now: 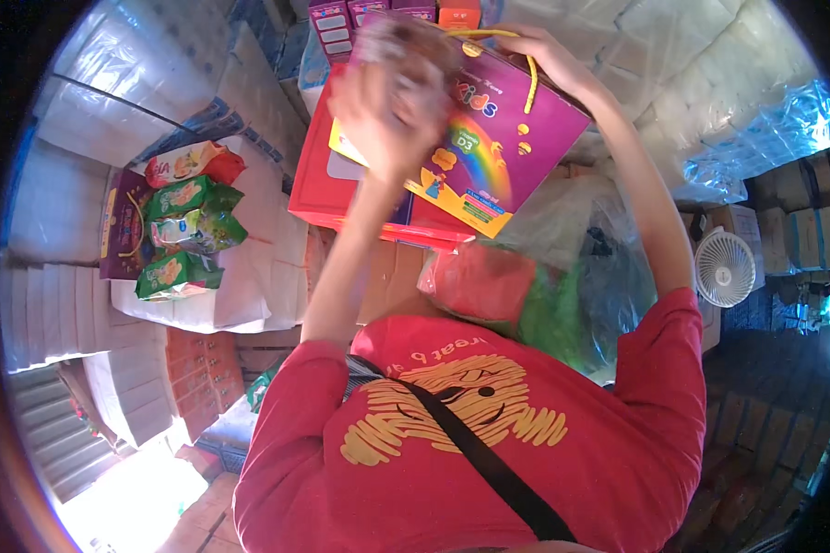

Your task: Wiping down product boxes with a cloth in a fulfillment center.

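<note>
A purple paper gift bag (516,129) with a rainbow print, yellow trim and yellow rope handles tilts above a red box (314,189). My right hand (546,63) grips the bag by its upper edge, beside the rope handle; some of its fingers are hidden. Over the bag's left side, my left hand (383,120) is smeared by motion. It is closed round a blurred, pinkish-brown thing (410,64) whose kind I cannot make out. How far that thing sits inside the bag or in front of it cannot be told.
Several green packets (189,230) and a red-and-white packet (194,164) lie at the left next to another purple bag (120,226). Small purple boxes (334,28) stand at the back. Plastic-wrapped stacks (618,55) surround me. At the right is a white fan (724,268).
</note>
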`<state>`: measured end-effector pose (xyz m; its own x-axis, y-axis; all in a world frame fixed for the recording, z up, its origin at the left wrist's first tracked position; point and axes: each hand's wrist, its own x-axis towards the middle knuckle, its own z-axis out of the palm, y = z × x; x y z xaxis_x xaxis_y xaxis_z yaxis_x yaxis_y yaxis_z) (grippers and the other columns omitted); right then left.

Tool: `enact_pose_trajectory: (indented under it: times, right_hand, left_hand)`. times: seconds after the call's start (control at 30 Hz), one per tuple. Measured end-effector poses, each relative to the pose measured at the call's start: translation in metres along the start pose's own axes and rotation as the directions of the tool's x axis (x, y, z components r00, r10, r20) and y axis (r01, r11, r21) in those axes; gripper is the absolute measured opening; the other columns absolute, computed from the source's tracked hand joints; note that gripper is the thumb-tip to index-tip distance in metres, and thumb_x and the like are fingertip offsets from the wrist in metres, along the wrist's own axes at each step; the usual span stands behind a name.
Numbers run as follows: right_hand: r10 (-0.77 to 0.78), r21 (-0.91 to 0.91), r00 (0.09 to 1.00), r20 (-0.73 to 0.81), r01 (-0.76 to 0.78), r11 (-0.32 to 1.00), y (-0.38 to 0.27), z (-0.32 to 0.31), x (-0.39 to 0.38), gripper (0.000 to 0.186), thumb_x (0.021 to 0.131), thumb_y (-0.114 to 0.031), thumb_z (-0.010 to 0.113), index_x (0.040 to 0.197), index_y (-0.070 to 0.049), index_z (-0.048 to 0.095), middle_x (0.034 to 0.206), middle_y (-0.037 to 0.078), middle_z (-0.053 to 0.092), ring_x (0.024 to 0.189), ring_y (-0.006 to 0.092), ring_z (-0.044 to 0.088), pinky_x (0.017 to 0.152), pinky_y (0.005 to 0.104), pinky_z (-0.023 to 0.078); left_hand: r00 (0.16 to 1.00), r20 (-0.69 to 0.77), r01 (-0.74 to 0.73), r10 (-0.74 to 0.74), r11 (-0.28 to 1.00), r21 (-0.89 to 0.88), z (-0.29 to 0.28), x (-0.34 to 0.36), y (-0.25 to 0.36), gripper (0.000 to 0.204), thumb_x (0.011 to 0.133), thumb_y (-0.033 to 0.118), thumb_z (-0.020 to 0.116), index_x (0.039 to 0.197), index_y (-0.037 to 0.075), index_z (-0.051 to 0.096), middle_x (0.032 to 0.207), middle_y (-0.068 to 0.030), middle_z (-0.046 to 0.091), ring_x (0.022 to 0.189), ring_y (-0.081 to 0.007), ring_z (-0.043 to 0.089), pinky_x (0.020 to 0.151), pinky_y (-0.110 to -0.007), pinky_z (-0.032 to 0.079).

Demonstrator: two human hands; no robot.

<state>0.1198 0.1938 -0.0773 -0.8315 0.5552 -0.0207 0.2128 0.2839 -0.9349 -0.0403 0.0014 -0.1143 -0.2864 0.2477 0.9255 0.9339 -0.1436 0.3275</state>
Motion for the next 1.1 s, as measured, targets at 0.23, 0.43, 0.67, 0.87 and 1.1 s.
enact_pose_trajectory:
  times: [0.23,0.43,0.67,0.87,1.1]
  right_hand:
    - [0.159,-0.671,0.985,0.062,-0.077,0.738,-0.057,0.052,0.01,0.07,0.079,-0.049,0.066,0.128,-0.003,0.047,0.11,0.01,0.061,0.098,0.0132,0.058,0.087,0.0257,0.046]
    - [0.137,-0.215,0.986,0.096,-0.114,0.97,-0.065,0.051,-0.017,0.072,0.071,-0.04,0.075,0.124,0.001,0.048,0.103,0.011,0.063,0.082,0.0153,0.064,0.075,0.0266,0.051]
    - [-0.1,-0.027,0.965,-0.242,0.096,0.995,-0.041,0.033,-0.076,0.061,0.072,-0.024,0.077,0.119,0.002,0.051,0.105,0.012,0.061,0.093,0.0174,0.061,0.082,0.0276,0.048]
    - [0.013,0.467,0.891,-0.454,0.226,0.855,-0.028,0.04,-0.11,0.043,0.078,-0.018,0.071,0.114,-0.003,0.054,0.091,0.006,0.064,0.077,0.011,0.064,0.067,0.023,0.051]
    - [0.075,0.518,0.761,-0.644,0.362,0.775,-0.031,0.084,-0.115,0.039,0.079,-0.016,0.07,0.112,-0.003,0.053,0.092,0.007,0.064,0.075,0.0136,0.064,0.065,0.0263,0.053]
  left_hand:
    - [0.939,0.21,-0.242,0.273,0.957,-0.162,-0.034,-0.071,0.018,0.025,0.058,0.022,0.073,0.077,0.011,0.059,0.08,-0.0102,0.055,0.07,-0.0282,0.057,0.058,-0.039,0.046]
    - [0.928,-0.048,0.371,-0.37,0.928,0.024,-0.047,-0.037,-0.068,0.042,0.057,0.02,0.077,0.09,0.005,0.055,0.088,-0.0104,0.055,0.086,-0.0326,0.053,0.075,-0.043,0.043]
    - [0.968,-0.111,0.205,-0.227,0.962,-0.181,-0.061,0.004,-0.053,0.046,0.056,0.018,0.079,0.094,0.004,0.056,0.086,-0.0102,0.053,0.084,-0.0315,0.052,0.078,-0.04,0.042]
    - [0.963,-0.236,0.013,-0.133,0.893,-0.45,-0.056,0.063,-0.015,0.046,0.054,0.015,0.078,0.095,0.003,0.058,0.086,-0.0077,0.055,0.079,-0.0249,0.053,0.073,-0.035,0.045]
    - [0.932,0.092,-0.339,0.35,0.933,-0.12,-0.014,0.105,0.055,0.033,0.066,0.017,0.069,0.095,0.005,0.064,0.097,-0.0155,0.06,0.088,-0.0339,0.054,0.077,-0.041,0.047]
